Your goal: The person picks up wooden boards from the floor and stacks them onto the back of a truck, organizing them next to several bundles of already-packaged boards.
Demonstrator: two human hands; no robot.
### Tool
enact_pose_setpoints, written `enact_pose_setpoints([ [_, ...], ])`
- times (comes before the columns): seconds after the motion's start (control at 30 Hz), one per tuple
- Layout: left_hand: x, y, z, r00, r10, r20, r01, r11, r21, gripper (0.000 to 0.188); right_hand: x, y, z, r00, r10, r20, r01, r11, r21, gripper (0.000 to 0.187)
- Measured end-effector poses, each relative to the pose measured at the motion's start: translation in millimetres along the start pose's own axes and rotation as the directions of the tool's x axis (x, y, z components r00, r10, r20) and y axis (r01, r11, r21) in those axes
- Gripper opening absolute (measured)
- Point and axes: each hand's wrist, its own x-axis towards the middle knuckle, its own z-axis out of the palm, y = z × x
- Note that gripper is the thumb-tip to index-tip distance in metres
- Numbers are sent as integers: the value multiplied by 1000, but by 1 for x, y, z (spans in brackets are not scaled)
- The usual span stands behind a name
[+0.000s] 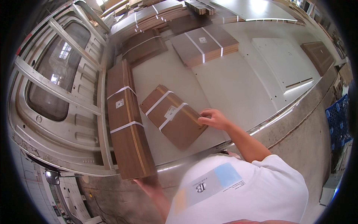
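Our white T-shirt (261, 186) filled the foreground, with both arms reaching past it to brown panel bundles bound by white straps (126, 127). Our left hand (147, 185) was at the near end of the long bundle (130, 153), partly hidden beneath it; we could not tell whether its fingers were spread or clamped. That bundle lay lengthwise beside the cab's rear wall (84, 136), its near end seeming to jut past the metal edge (175, 163). Our right hand (215, 119) had thumb and fingers curled near each other at a corner of the shorter bundle (181, 130), though how firmly they gripped we could not tell. This one lay askew on the pale surface (216, 86), just right of the long one.

To handle them well, we judged, we needed the left palm well under the overhanging end, fingers clear of the metal edge, and the right hand on solid board rather than a strap. Sliding seemed safer than one-handed lifting, with both straps checked first, since loose panels could have shifted or chipped corners.
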Motion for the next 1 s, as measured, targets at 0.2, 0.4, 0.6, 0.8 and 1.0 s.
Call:
enact_pose_setpoints([
  [0.2,-6,0,14,1000,-25,10,25,999,20,96,-2,-5,3,1000,-14,15,12,993,115,41],
  [0.4,0,-6,-24,999,12,49,-16,997,82,94,1,2,7,998,-53,26,50,994,99,40],
  [0.6,-28,-24,-13,1000,6,23,-5,999,-49,86,5,-20,-12,989,137,46,-135,990,-43,48],
  [0.8,-93,9,21,993,119,5,-118,987,-113,81,62,-96,-7,976,-177,-130,166,982,-89,45],
  [1.0,-135,63,54,987,156,-24,-156,988,-2,80,208,-163,88,967,63,245,-163,897,411,64],
])
